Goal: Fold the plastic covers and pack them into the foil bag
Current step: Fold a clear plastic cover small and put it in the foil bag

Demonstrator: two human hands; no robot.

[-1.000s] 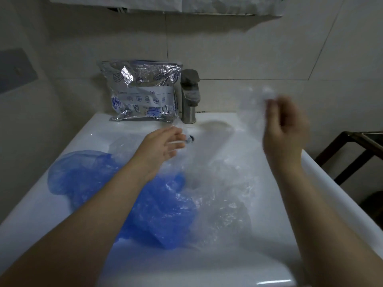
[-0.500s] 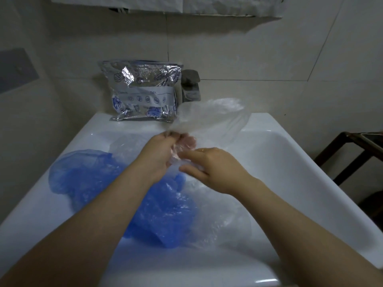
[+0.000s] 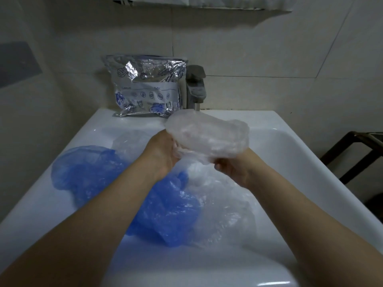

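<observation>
My left hand (image 3: 163,151) and right hand (image 3: 234,169) both grip one clear cover (image 3: 209,136), held above the sink (image 3: 290,154); folding step, I judge. Next: halve it again, then reach far-left to the foil bag (image 3: 145,88) beside the tap (image 3: 195,85). Blue covers (image 3: 128,183) lie below.

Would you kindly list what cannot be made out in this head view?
- Right hand fingers: covered by the clear cover both hands hold.
- Foil bag mouth: open or sealed unclear; the print is too small.
- Sink drain: hidden under the blue covers.
</observation>
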